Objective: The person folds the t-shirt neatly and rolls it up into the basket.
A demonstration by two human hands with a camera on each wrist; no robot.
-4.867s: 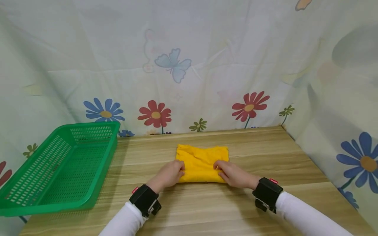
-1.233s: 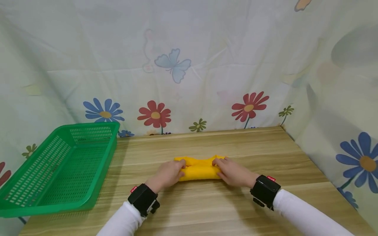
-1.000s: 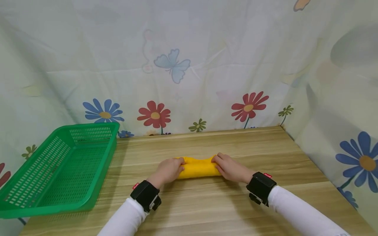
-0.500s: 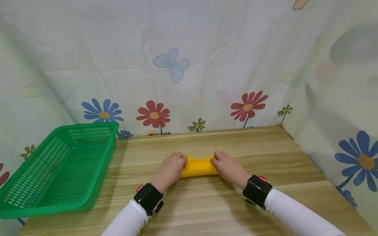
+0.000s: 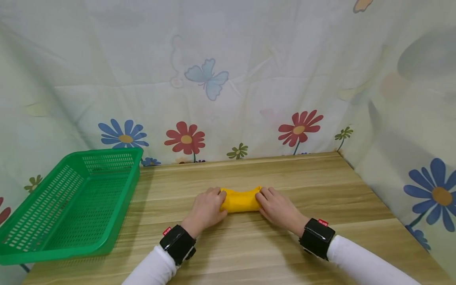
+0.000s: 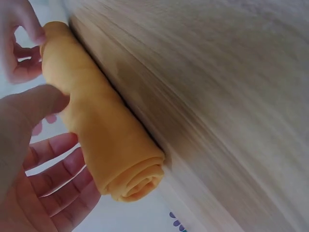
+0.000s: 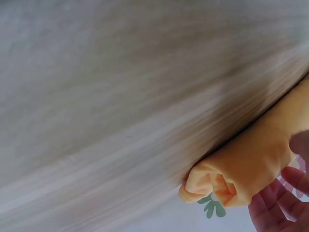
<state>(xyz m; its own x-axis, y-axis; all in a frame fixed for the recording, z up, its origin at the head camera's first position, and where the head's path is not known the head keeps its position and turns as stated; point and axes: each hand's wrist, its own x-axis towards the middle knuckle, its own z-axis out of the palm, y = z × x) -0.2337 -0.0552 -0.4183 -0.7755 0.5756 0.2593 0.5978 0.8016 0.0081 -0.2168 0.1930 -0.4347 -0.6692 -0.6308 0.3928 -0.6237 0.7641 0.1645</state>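
A yellow cloth (image 5: 242,201), rolled into a short tube, lies crosswise on the wooden table in the head view. My left hand (image 5: 206,209) holds its left end, thumb on the near side and fingers over the far side. At the right end my right hand (image 5: 279,208) grips the roll in much the same way. The left wrist view shows the spiral layers at one end of the rolled cloth (image 6: 106,125). In the right wrist view the other end of the cloth (image 7: 251,166) has looser folds, and part of the right hand is cut off by the frame.
A green plastic basket (image 5: 121,198) with perforated sides stands on the left of the table. Bare wood-grain tabletop (image 5: 242,253) spreads in front of the roll. A flowered curtain (image 5: 246,111) borders the table behind and at the sides.
The cloth, a flat folded rectangle with its front edge turned over at first, has become a narrow roll. Both hands have shifted their hold over its ends.
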